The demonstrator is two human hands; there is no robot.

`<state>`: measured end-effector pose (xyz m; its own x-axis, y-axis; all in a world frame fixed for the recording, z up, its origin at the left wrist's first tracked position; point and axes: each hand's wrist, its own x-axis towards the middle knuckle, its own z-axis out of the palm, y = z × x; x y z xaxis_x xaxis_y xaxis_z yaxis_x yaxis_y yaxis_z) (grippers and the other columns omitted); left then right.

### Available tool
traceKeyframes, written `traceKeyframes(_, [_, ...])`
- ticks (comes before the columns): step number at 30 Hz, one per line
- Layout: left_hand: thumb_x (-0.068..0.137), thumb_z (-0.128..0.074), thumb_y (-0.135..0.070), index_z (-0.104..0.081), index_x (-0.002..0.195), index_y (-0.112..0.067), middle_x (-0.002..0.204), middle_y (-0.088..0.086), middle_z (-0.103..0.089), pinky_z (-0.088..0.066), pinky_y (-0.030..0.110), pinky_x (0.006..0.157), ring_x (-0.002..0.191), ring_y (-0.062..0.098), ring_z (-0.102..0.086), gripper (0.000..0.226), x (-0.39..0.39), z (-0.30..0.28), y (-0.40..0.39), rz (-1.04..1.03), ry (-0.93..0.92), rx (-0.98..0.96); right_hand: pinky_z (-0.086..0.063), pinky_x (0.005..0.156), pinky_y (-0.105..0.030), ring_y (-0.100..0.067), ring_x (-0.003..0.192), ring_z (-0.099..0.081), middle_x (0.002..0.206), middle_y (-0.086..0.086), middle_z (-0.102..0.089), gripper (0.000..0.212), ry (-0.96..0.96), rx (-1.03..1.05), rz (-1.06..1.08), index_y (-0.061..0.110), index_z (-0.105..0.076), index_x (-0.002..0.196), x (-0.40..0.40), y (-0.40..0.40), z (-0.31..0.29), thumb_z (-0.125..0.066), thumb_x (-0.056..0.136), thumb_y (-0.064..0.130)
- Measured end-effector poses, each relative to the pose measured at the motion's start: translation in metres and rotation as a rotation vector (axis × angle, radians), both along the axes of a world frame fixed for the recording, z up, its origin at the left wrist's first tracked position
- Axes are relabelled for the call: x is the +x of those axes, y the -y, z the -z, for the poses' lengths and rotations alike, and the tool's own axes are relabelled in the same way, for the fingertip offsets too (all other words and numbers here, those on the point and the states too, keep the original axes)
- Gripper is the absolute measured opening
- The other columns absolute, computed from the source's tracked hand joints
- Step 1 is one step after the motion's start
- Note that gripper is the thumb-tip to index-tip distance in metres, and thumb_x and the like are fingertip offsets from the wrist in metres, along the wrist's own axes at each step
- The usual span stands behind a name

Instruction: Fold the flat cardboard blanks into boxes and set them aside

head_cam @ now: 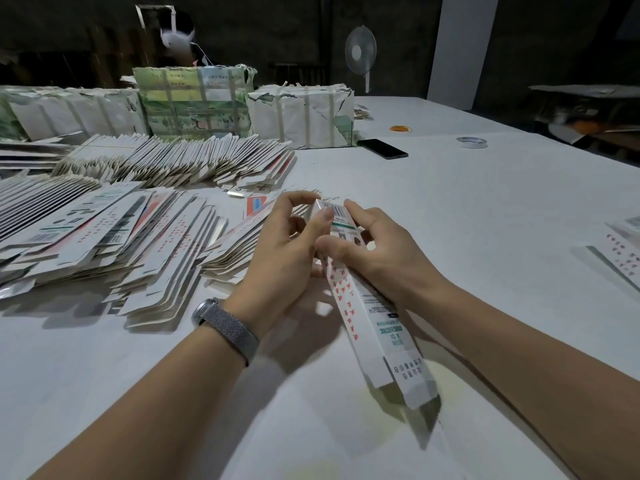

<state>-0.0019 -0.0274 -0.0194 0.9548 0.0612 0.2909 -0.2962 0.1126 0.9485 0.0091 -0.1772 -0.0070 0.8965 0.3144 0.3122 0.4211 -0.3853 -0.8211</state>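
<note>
Both hands hold one long, narrow box (360, 299) above the white counter (485, 216). The left hand (287, 251) and right hand (374, 244) pinch its far end with curled fingers. Flat blanks (114, 237) lie heaped to the left, near the left hand.

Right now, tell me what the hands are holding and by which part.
Both hands grip one long box at its far end: the left hand and the right hand curl round that end, by the barcode.
</note>
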Motion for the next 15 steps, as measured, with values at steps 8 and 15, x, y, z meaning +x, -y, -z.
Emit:
traceKeyframes(8, [0.092, -0.065, -0.042, -0.054, 0.108, -0.035, 0.077, -0.004, -0.064, -0.050, 0.026, 0.050, 0.060, 0.008, -0.063, 0.021, 0.003, 0.003, -0.002, -0.162, 0.118, 0.193, -0.045, 0.074, -0.003, 0.012, 0.091, -0.062, 0.089, 0.038, -0.065, 0.050, 0.039, -0.090, -0.033, 0.059, -0.051, 0.118, -0.002, 0.006, -0.009, -0.069, 0.072, 0.051])
traceKeyframes(15, [0.095, -0.063, -0.045, -0.045, 0.111, -0.038, 0.087, 0.002, -0.065, -0.049, 0.020, 0.056, 0.064, 0.003, -0.062, 0.024, 0.004, 0.001, -0.005, -0.127, 0.199, 0.186, -0.054, 0.079, -0.026, -0.004, 0.082, -0.061, 0.119, 0.003, -0.063, 0.066, 0.100, -0.330, -0.013, 0.035, -0.044, 0.149, -0.016, 0.020, -0.039, -0.070, 0.089, 0.039])
